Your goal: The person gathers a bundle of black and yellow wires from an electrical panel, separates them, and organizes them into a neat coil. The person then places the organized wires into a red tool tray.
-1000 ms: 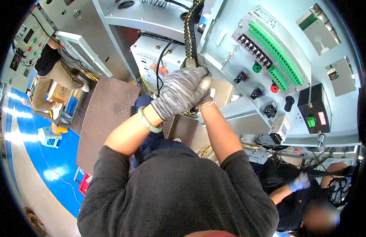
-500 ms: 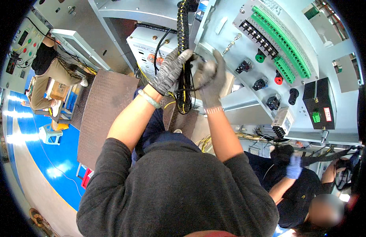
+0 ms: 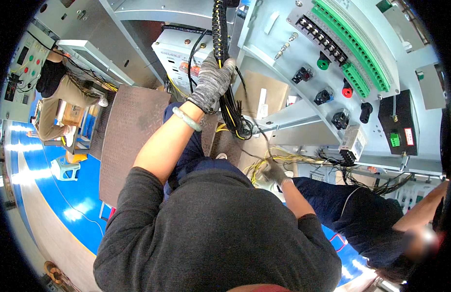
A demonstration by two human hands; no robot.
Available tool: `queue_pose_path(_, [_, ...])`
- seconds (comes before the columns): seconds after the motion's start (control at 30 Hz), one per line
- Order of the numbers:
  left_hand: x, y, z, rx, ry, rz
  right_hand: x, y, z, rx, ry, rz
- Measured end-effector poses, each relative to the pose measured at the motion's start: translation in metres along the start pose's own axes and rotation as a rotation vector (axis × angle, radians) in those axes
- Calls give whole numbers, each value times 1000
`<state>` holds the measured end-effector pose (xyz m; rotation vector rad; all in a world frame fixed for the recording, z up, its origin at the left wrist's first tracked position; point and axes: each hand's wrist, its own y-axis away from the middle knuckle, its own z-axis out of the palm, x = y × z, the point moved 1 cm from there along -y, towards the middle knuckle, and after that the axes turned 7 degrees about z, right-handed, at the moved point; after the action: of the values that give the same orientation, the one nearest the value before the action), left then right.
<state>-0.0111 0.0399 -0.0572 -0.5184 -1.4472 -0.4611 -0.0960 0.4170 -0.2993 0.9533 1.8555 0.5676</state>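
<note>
A thick black wire harness (image 3: 219, 36) with yellow strands hangs down in front of me. My left hand (image 3: 213, 82), in a grey knit glove, is closed around it beside a white box (image 3: 172, 54). Below that grip the loose wire ends (image 3: 231, 119) hang in a coiled bunch. My right hand (image 3: 274, 172), also gloved and a little blurred, is low and to the right, closed on a thin black wire (image 3: 260, 130) that stretches up toward the harness. Its fingertips are hard to make out.
A pale panel on the right carries green terminal strips (image 3: 354, 46), a black terminal block (image 3: 322, 39) and sockets. Yellow and black wires (image 3: 303, 158) run below it. A co-worker (image 3: 347, 209) is close on my right; another person (image 3: 64, 87) sits far left. A brown board (image 3: 133, 141) stands left.
My right hand has left the harness and moved down and right, drawing out a thin black wire. My left hand keeps its grip. The co-worker on the right has shifted.
</note>
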Motion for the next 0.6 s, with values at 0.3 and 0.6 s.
queue_pose_path(0.3, [20, 13, 4, 84, 106, -21, -332, 20, -55, 516, -223, -710])
queue_pose_path(0.6, [6, 3, -57, -507, 114, 338, -347, 14, -66, 289, -315, -756])
